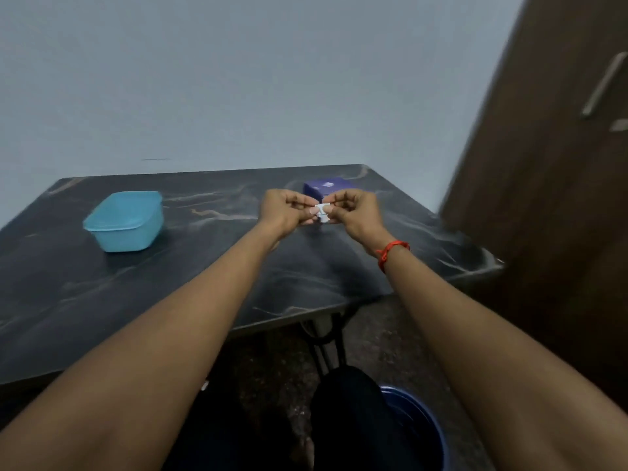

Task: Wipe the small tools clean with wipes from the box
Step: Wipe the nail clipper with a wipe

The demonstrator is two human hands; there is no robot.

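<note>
Head view: a small white folded wipe [322,212], thin and soft-looking, is pinched by both hands, left hand [283,212] and right hand [356,212], above the dark marbled desk [204,266], in front of the purple cardboard box [326,188]. It is probably being unfolded. Next comes fetching a tool, perhaps from the smooth turquoise plastic tub [124,220].
</note>
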